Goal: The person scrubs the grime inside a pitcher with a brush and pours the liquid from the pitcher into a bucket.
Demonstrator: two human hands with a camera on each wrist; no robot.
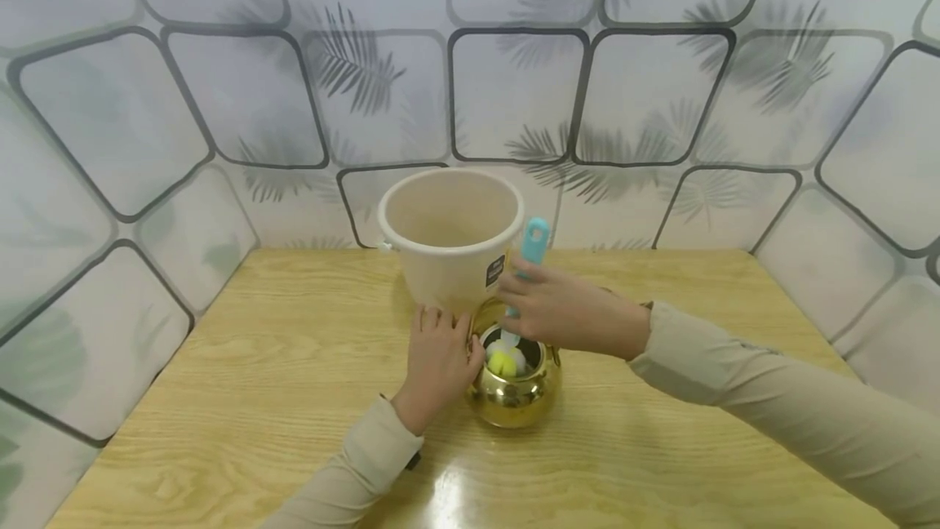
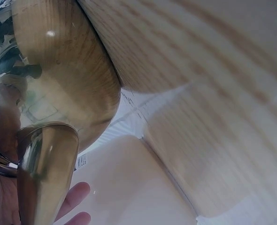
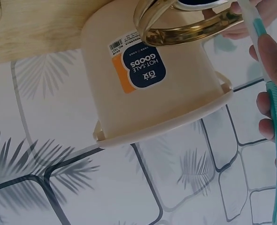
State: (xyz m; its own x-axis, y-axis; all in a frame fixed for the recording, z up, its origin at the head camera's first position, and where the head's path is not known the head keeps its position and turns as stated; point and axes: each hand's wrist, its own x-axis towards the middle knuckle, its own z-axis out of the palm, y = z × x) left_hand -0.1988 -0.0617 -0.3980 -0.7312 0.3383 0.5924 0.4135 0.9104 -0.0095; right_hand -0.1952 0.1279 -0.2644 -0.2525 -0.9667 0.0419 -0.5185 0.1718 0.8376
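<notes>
A round, shiny gold kettle (image 1: 510,406) stands uncovered on the wooden table. My left hand (image 1: 438,357) holds it at its left side; in the left wrist view the spout (image 2: 48,164) lies across the palm, with fingertips (image 2: 77,194) showing beyond it. In my right hand (image 1: 565,308) is a bottle brush (image 1: 536,242) with a light blue handle and a whitish neck, gripped above the kettle. Its yellow and white head (image 1: 503,362) sits inside the kettle's mouth. The kettle's gold handle (image 3: 195,33) is tipped back toward the bucket.
Right behind the kettle stands a cream plastic bucket (image 1: 441,276) with a dark and orange label (image 3: 143,65) on its side. Pale patterned walls (image 1: 514,96) with leaf prints close off the back and sides of the wooden table (image 1: 294,366).
</notes>
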